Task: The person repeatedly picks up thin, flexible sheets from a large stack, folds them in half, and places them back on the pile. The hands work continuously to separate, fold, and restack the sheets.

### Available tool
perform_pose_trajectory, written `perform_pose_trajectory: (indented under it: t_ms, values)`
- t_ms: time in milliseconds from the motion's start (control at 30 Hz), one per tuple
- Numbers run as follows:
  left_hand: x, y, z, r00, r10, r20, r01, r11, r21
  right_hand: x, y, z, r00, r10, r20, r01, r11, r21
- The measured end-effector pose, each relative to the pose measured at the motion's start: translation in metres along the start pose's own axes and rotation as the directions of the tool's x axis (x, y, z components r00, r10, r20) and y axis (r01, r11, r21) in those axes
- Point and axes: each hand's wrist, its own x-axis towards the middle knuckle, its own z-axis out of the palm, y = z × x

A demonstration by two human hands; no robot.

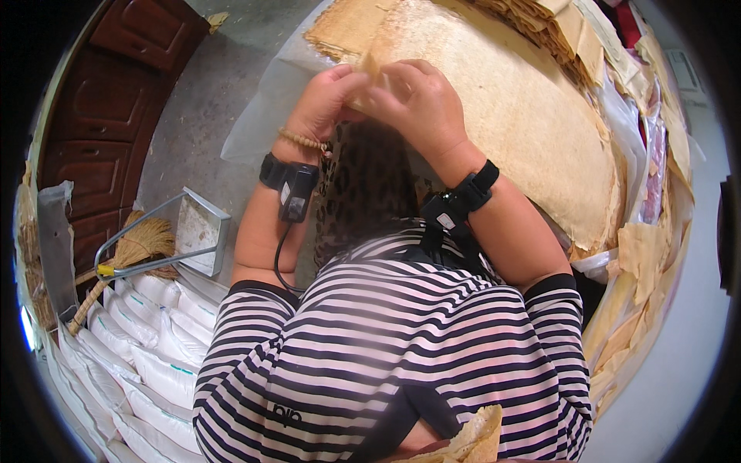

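Note:
My left hand (330, 95) and my right hand (419, 95) meet at the near edge of a broad stack of thin tan sheets (509, 116), which look like dried flatbread. Between the fingertips is a small tan piece (371, 68), blurred; both hands seem to pinch it. A folded tan sheet (347, 29) lies on the far left part of the stack. Clear plastic sheeting (260, 110) hangs out from under the stack at the left. At the bottom, near my face, another piece of the flatbread (477, 437) shows.
Folded tan sheets (579, 52) are piled beyond the stack and down the right side. At the left stand dark red wooden cabinets (92, 104), a metal dustpan (202, 231) and a straw broom (142, 243). White filled sacks (156, 353) are piled at the lower left.

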Motion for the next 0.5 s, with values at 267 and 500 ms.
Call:
perform_pose_trajectory:
  t_ms: [267, 500]
  values:
    - [-0.004, 0.011, -0.001, 0.999, 0.020, 0.030, -0.023, 0.994, 0.108, 0.004, -0.008, 0.000, 0.986, 0.162, 0.033, -0.165, 0.979, 0.121]
    - [-0.004, 0.007, 0.003, 1.000, 0.015, -0.004, -0.015, 0.995, 0.100, 0.008, 0.009, 0.008, 0.957, 0.281, 0.073, -0.288, 0.950, 0.120]
